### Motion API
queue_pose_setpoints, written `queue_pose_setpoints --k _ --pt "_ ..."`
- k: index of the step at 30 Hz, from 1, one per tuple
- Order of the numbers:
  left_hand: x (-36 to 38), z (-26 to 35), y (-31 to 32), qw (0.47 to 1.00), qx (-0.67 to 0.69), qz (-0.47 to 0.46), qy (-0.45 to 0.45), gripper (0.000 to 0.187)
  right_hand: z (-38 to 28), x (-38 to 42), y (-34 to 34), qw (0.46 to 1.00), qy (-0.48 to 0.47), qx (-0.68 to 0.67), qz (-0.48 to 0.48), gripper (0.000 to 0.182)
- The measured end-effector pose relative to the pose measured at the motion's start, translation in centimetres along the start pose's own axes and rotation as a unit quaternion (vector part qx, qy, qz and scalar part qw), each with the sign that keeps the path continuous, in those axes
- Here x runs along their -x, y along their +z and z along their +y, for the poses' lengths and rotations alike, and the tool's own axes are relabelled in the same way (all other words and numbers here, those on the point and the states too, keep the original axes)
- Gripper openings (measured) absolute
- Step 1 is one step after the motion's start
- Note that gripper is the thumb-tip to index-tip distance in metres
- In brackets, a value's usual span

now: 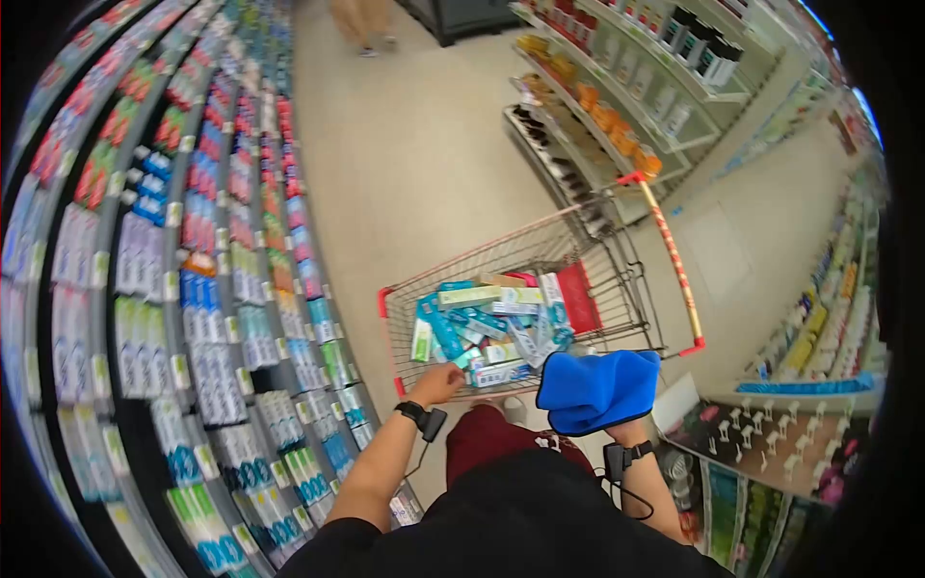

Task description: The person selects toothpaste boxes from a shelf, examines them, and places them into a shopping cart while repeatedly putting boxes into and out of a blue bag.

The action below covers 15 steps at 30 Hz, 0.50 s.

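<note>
My left hand point(439, 383) is at the near left edge of a wire shopping cart point(462, 249), its fingers curled beside the boxes. What it holds, if anything, is too small to make out. A blue cloth point(599, 390) with a dark edge covers most of my right hand point(628, 433), at the cart's near right side. Inside the cart lies a jumbled pile of teal, white and green boxes point(469, 297), with a red panel point(577, 297) at the cart's right end.
Shelves of packaged goods point(140, 255) curve along the left. Another shelf unit point(626, 87) stands beyond the cart at the upper right. A display of hooks point(761, 438) is at the lower right. A person's legs point(364, 24) show at the top.
</note>
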State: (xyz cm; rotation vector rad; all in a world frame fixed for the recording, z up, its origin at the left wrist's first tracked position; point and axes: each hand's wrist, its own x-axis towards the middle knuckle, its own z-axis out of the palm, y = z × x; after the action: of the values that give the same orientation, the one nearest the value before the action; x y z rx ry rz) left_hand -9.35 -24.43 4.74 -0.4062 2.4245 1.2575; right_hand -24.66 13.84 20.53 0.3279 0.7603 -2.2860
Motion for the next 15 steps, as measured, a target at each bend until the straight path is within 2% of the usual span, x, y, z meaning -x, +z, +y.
queue_pose_setpoints --k 1,3,4,5,6,7,8,10,12,14,15 --pt "-1.4 0.0 -0.7 0.999 -0.025 -0.007 -0.028 0.032 0.0 0.1 0.2 1.0 -0.001 -0.006 0.03 0.049" --pt "-5.4 -3.2 0.2 0.999 0.001 0.039 -0.03 0.033 0.6 -0.1 0.7 0.997 0.002 -0.018 0.078 0.048" --pt "-7.5 -5.4 0.2 0.997 0.011 0.067 -0.033 0.034 1.1 -0.2 0.0 0.991 0.016 0.024 0.128 0.048" --pt "-9.8 -6.9 -0.3 0.993 0.055 0.067 -0.074 0.046 1.6 -1.0 -1.7 0.996 -0.007 0.023 0.091 0.05" --pt "-12.0 -8.6 -0.2 0.985 0.106 0.067 -0.116 0.059 1.9 -2.3 -2.9 1.0 -0.014 -0.013 0.005 0.052" --pt "-14.2 -10.4 0.0 0.972 0.156 0.071 -0.158 0.072 1.9 -3.0 3.0 0.976 0.015 -0.013 0.219 0.052" --pt "-16.4 -12.3 0.3 0.956 0.193 0.094 -0.198 0.075 1.9 -3.9 4.2 0.969 0.022 0.003 0.246 0.051" --pt "-21.4 -17.0 1.3 0.912 0.264 0.183 -0.256 0.083 1.8 -4.9 4.2 0.975 0.035 0.024 0.218 0.05" --pt "-24.6 -19.1 1.7 0.871 0.352 0.21 -0.272 0.086 1.7 -5.7 4.7 0.975 0.043 0.042 0.212 0.049" --pt "-25.6 -18.3 1.3 0.872 0.347 0.197 -0.282 0.084 2.0 -6.6 4.9 0.975 0.051 0.043 0.21 0.048" --pt "-25.0 -16.1 0.4 0.892 0.293 0.186 -0.29 0.083 2.3 -6.9 5.1 0.975 0.053 0.041 0.211 0.047"
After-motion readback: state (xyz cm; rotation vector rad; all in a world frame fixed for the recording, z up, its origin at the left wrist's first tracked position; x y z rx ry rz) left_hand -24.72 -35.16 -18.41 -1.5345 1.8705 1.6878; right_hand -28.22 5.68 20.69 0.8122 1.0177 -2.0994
